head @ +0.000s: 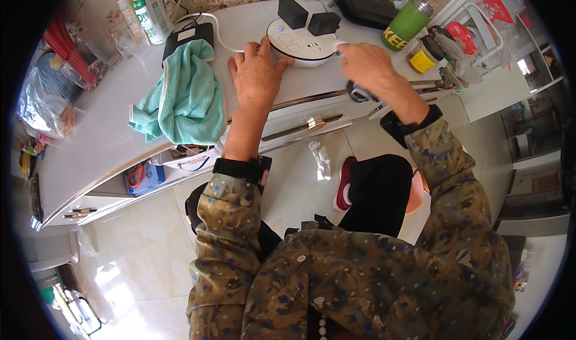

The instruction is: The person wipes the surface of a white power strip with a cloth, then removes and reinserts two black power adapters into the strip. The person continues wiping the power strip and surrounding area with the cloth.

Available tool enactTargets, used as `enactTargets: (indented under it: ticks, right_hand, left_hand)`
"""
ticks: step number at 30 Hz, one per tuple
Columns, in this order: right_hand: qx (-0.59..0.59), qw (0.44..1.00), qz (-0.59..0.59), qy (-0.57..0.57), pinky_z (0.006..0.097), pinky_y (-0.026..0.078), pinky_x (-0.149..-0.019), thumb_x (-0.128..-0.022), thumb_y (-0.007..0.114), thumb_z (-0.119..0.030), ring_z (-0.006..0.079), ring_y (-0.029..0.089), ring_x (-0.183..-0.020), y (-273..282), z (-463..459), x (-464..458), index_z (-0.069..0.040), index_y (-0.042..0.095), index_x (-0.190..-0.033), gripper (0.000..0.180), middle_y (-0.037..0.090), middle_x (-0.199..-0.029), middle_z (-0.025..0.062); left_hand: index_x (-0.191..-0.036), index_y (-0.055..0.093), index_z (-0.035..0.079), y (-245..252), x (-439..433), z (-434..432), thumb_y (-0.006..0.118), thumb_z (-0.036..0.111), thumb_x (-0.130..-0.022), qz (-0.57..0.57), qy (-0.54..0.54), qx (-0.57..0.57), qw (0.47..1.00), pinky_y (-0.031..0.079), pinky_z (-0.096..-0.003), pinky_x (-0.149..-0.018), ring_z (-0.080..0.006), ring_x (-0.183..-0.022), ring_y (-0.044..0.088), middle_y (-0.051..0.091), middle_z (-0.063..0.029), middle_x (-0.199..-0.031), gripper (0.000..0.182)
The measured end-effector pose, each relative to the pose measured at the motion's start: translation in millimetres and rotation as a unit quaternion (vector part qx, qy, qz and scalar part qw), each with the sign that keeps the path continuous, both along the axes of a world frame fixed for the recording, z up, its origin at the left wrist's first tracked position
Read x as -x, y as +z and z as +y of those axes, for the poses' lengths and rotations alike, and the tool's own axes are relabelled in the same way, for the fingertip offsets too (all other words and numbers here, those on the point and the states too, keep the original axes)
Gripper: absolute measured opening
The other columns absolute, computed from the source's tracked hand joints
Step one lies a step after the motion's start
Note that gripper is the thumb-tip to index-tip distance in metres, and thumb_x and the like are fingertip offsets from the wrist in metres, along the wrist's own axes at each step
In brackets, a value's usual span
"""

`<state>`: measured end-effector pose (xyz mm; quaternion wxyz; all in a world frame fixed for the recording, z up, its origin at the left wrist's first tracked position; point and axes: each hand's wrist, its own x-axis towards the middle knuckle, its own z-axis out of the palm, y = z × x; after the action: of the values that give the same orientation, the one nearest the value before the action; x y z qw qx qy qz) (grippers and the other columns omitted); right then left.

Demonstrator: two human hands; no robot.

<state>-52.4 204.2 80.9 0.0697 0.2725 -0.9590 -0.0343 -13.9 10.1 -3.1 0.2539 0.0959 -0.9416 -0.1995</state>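
Observation:
A round white power strip [292,45] with a black rim lies on the cabinet top, two black plug adapters [293,14] in its far sockets. My left hand [258,70] rests at its left edge, fingers spread and thumb touching its near side. Just right of the strip, my right hand [366,65] pinches a small white object [344,46], probably a plug; it is blurred and partly hidden by the fingers. A dark coiled thing [360,92] hangs below the right palm; whether the hand holds it cannot be told. A teal towel [189,97] lies left of my left hand.
A green bottle [407,24], a jar with a yellow label [424,55] and a black router [366,8] stand at the right. At the left are a black box [189,36], a white spray can [152,14], glasses and bagged things. A drawer handle [306,126] juts from the cabinet front.

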Motion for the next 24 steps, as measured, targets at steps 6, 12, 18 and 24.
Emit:
enactTargets:
  ticks: [6, 12, 18, 24]
  right_hand:
    - [0.056, 0.998, 0.037, -0.020, 0.0471, 0.046, -0.067, -0.078, 0.046, -0.010, 0.0393, 0.059, -0.077, 15, 2, 2, -0.007, 0.059, -0.094, 0.020, 0.062, -0.082, 0.0212]
    - [0.031, 0.997, -0.044, 0.056, 0.0464, 0.047, -0.068, -0.077, 0.046, -0.012, 0.0386, 0.060, -0.080, -8, -13, -5, -0.008, 0.059, -0.098, 0.025, 0.064, -0.086, 0.0178]
    - [0.076, 0.987, -0.038, -0.134, 0.0421, 0.047, -0.073, -0.076, 0.047, -0.013, 0.0358, 0.060, -0.088, 4, 21, 44, -0.011, 0.061, -0.106, 0.033, 0.064, -0.094, 0.0170]
    - [0.135, 0.988, -0.076, 0.010, 0.0405, 0.046, -0.075, -0.075, 0.045, -0.012, 0.0357, 0.059, -0.088, -10, 7, 47, -0.011, 0.061, -0.100, 0.030, 0.062, -0.092, 0.0189]
  left_hand:
    - [-0.127, 0.048, 0.011, 0, 0, 3, 0.061, 0.048, -0.078, 0.013, 0.004, 0.001, 1.000, 0.025, -0.0409, -0.102, -0.0262, -0.111, 0.047, 0.051, -0.0075, -0.120, 0.063]
    - [-0.128, 0.047, 0.010, 1, -2, 0, 0.060, 0.047, -0.079, -0.005, -0.008, -0.006, 1.000, 0.026, -0.0409, -0.101, -0.0273, -0.110, 0.046, 0.050, -0.0088, -0.120, 0.063]
    - [-0.127, 0.047, 0.010, 0, -2, 1, 0.060, 0.045, -0.080, 0.024, -0.015, 0.006, 1.000, 0.028, -0.0416, -0.101, -0.0304, -0.109, 0.046, 0.048, -0.0098, -0.123, 0.060]
    - [-0.128, 0.046, 0.010, -4, -7, 4, 0.063, 0.039, -0.079, 0.082, -0.015, 0.000, 0.997, 0.037, -0.0413, -0.094, -0.0323, -0.104, 0.049, 0.044, -0.0118, -0.128, 0.059]
